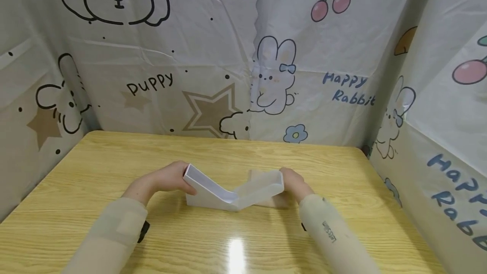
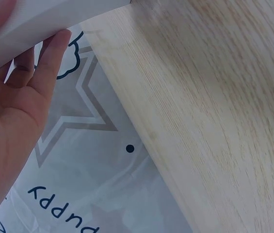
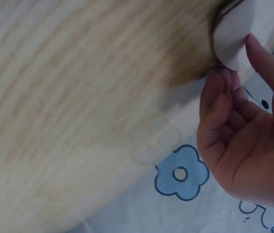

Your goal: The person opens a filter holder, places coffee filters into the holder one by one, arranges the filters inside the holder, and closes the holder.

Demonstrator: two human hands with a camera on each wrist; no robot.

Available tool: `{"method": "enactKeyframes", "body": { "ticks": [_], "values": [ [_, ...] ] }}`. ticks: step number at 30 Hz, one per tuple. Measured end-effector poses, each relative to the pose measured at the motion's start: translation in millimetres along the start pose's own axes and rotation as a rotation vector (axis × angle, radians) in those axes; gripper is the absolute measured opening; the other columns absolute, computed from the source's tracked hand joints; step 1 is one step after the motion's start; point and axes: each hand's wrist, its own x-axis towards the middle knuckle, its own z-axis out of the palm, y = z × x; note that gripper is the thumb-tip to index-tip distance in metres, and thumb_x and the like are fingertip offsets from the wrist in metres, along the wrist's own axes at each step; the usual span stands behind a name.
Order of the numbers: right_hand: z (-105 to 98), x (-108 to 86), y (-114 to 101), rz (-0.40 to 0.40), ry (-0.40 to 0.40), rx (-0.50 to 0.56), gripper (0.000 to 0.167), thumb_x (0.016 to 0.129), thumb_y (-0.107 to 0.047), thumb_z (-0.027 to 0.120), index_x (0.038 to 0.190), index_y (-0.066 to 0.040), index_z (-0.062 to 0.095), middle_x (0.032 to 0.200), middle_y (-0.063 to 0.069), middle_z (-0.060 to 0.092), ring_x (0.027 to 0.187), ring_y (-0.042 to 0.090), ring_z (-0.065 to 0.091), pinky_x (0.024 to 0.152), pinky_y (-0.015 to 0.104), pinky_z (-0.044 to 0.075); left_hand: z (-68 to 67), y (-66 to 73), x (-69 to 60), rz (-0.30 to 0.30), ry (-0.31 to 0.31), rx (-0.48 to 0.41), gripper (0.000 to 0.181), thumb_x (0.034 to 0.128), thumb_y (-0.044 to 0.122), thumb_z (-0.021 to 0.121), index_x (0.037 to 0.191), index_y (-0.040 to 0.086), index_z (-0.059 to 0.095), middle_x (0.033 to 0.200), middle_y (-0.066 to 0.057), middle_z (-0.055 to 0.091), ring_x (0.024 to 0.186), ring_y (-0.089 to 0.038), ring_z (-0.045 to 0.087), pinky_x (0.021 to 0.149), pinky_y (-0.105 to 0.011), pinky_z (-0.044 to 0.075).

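Note:
A white, open-topped piece with raised side walls (image 1: 211,191) slopes down toward the middle of the wooden table. My left hand (image 1: 176,177) grips its upper left end. In the left wrist view, fingers of the left hand (image 2: 20,102) lie against the white piece (image 2: 54,26). A paler, trough-like piece (image 1: 260,187) rises to the right, forming a V with the first; whether they are joined I cannot tell. My right hand (image 1: 294,183) holds its right end. The right wrist view has the right hand (image 3: 238,126) pinching a rounded white edge (image 3: 233,41) between thumb and fingers.
A wood-grain table (image 1: 171,240) lies beneath both hands. Printed white cloth (image 1: 205,54) hangs behind it and along the sides. A faint beige patch (image 1: 279,202) shows beside the right piece; its nature is unclear. Light glares off the table's front.

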Motion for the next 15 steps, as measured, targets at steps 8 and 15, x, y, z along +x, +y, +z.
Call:
{"method": "enactKeyframes", "body": {
  "ticks": [8, 15],
  "values": [
    [3.3, 7.9, 7.4, 0.058, 0.057, 0.053, 0.023, 0.085, -0.013, 0.049, 0.063, -0.011, 0.048, 0.064, 0.000, 0.048, 0.060, 0.015, 0.042, 0.053, 0.027, 0.036, -0.1, 0.1, -0.4, 0.001, -0.001, 0.005, 0.035, 0.0714, 0.009, 0.076, 0.101, -0.003, 0.063, 0.097, -0.012, 0.069, 0.087, -0.017, 0.062, 0.077, -0.034, 0.052],
    [0.4, 7.3, 10.5, 0.054, 0.068, 0.019, 0.029, 0.083, -0.009, 0.054, 0.055, -0.011, 0.050, 0.057, -0.002, 0.048, 0.056, 0.013, 0.042, 0.051, 0.024, 0.034, 0.6, 0.8, -1.0, -0.010, -0.007, -0.016, 0.036, 0.0721, 0.008, 0.075, 0.104, -0.003, 0.062, 0.099, -0.013, 0.068, 0.090, -0.019, 0.063, 0.079, -0.036, 0.052]
  ]
}}
